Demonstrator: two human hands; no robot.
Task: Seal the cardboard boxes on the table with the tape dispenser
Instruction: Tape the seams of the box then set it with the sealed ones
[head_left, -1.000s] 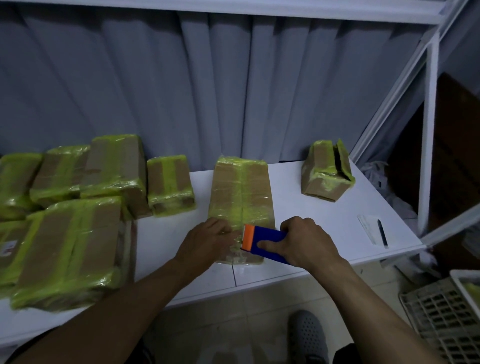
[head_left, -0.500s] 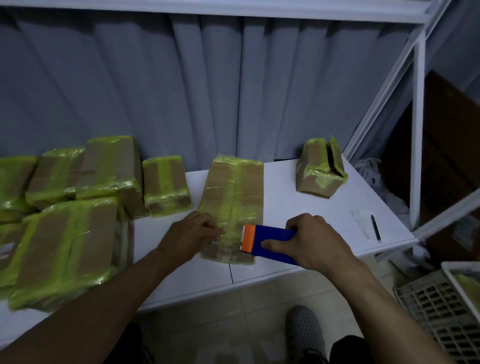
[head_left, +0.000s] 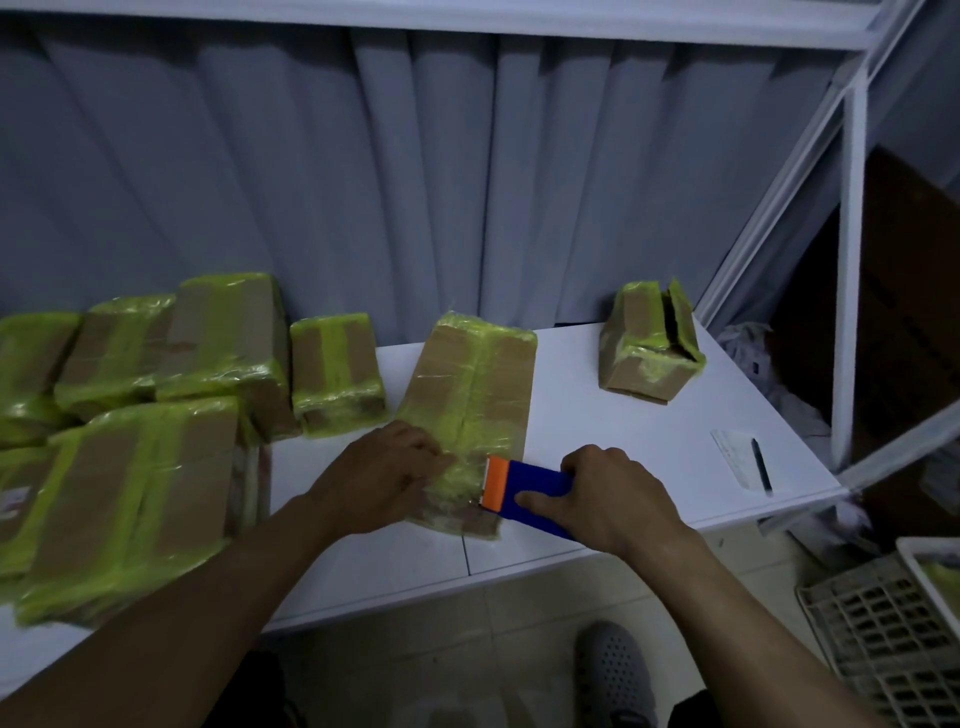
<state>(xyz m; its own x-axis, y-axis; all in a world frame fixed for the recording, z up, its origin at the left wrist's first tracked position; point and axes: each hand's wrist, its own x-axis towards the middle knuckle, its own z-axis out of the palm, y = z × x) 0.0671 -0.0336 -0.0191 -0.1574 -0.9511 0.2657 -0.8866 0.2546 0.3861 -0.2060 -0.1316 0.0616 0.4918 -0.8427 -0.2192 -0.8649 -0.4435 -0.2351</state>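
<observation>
At the near edge of the tabletop (head_left: 623, 441), the long box (head_left: 467, 384) you are sealing lies lengthwise, green tape (head_left: 470, 441) down its middle and bunched over its near end. Your right hand (head_left: 608, 499) is wrapped firmly round the blue tape dispenser (head_left: 535, 491), thumb along its side. The dispenser's orange blade end touches the box's near right corner. Your left hand (head_left: 384, 478) lies over the near left corner, fingers bent with their tips on the tape. Whether it pinches the tape's end or only presses down, I cannot tell.

Your main risk is the blade, which sits just beside your left fingertips. A sharp snap toward them to cut the tape could catch skin, so tear away from that hand.

The box is close to the tabletop's edge. If you pull the dispenser toward yourself while the left hand is light, the box will likely slide off the front.

The tape at the near end looks wrinkled and glossy. More pulled over it slack or at an angle may crease, stick to itself and leave the end flaps poorly held.

Your right forearm passes near the pen (head_left: 762, 465), so a wide swing could knock it to the floor.

Watch too that the small box (head_left: 644, 358) at the far right, with its flap gaping, is not overlooked among the sealed boxes (head_left: 130, 467) stacked at your left.
</observation>
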